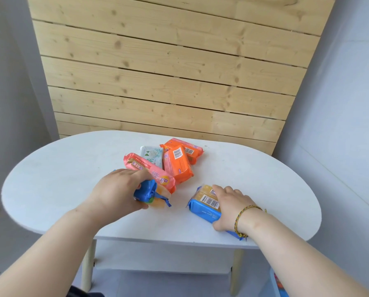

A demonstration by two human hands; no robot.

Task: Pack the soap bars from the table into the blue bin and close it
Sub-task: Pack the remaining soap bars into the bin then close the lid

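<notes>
Several wrapped soap bars lie in a cluster on the white table [50, 181]. My left hand [117, 189] grips a blue-wrapped soap bar [148, 192] at the near edge of the cluster. My right hand [230, 205] holds a second blue-and-yellow soap bar [205, 203] lying apart to the right, thumb at its near side and fingers over its top. Behind them sit a pink bar [151, 170], a white-green bar [152, 156] and two orange bars [178, 166], [190, 150]. A corner of the blue bin [275, 281] shows on the floor at the lower right.
A wooden slat panel [168, 71] stands against the wall right behind the table. The table's pale wooden legs [88, 266] and a low shelf [162, 264] lie below the tabletop. Grey walls close in on both sides.
</notes>
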